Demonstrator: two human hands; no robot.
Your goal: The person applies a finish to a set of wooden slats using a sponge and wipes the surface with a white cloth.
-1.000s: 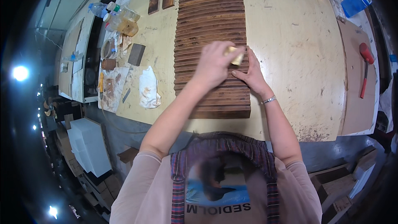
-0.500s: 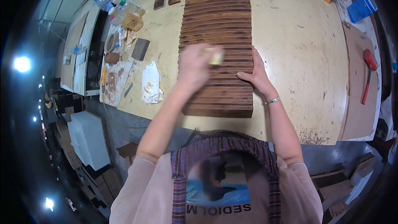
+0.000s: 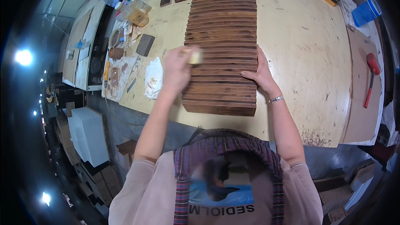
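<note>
A: Head view: the left hand point(image 3: 177, 67) is closed around a pale pad point(image 3: 194, 56) at the left edge of the slatted wood panel point(image 3: 221, 46).

B: And the right hand point(image 3: 261, 73) lies flat, fingers spread, on the panel's right edge. Best to press evenly and run along each slat.

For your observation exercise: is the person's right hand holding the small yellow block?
No, the right hand lies flat on the wooden slats; the left hand holds the yellow block.

Left hand point(image 3: 177, 68) motion-blurred, pale pad point(image 3: 194, 56) in it unidentifiable; slat row point(image 3: 223, 37) cut off at top edge.
</note>
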